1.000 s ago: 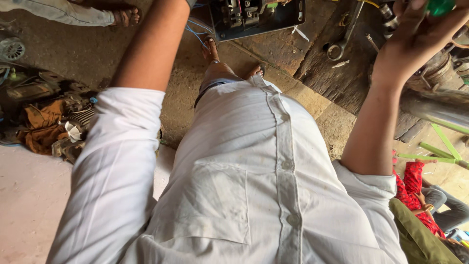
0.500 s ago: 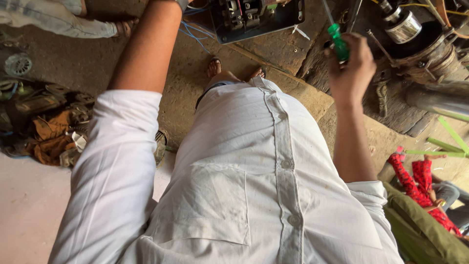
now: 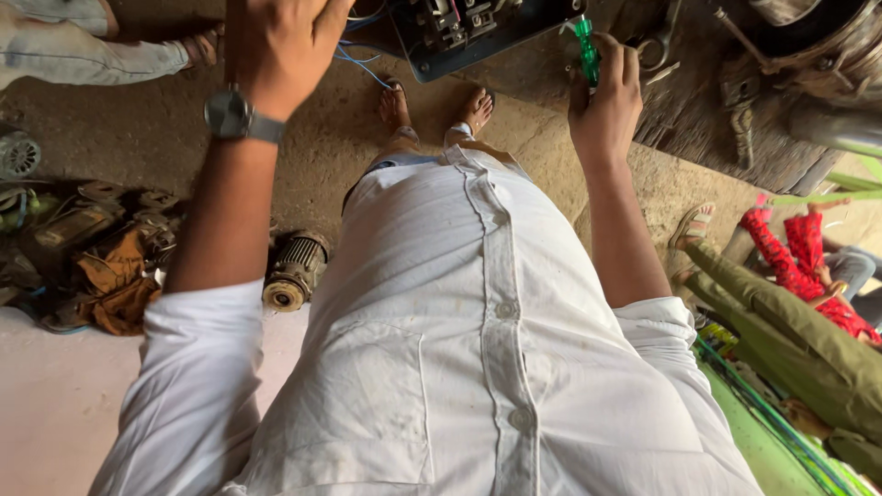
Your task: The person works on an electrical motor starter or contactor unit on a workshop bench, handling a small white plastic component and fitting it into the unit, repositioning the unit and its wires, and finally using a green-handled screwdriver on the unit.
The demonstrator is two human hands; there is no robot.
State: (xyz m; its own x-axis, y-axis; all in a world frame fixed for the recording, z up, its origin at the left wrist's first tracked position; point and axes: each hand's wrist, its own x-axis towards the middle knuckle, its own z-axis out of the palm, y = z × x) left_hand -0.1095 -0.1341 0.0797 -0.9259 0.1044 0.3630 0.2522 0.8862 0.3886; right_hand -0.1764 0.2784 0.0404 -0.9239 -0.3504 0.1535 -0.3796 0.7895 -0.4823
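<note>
Right hand point(image 3: 604, 101) closed around a green screwdriver point(image 3: 586, 53), handle in the fist, shaft end pointing up toward the box point(image 3: 469, 32). Looks held ready for the terminals rather than engaged; tip is cut off by the frame edge, so contact can't be confirmed.

Left hand point(image 3: 280, 41), watch point(image 3: 230, 115) on the wrist, is raised just left of the box, fingers curled. Fingertips run out of frame, so I can't tell if it's gripping anything or just steadying. Blue wires point(image 3: 363, 64) trail from the box past that hand.

Box is dark, open-faced, components showing; probably held or propped at chest height for access. Its top is cropped, support not visible.

Below: feet in sandals point(image 3: 436, 110) on a dirt floor point(image 3: 119, 129). A small motor point(image 3: 292, 271) lies on the floor to the left, beside a heap of scrap parts point(image 3: 83, 253). Another person's legs in green trousers point(image 3: 781, 312) at right; a bigger machine point(image 3: 799, 55) top right, mostly out of frame.
</note>
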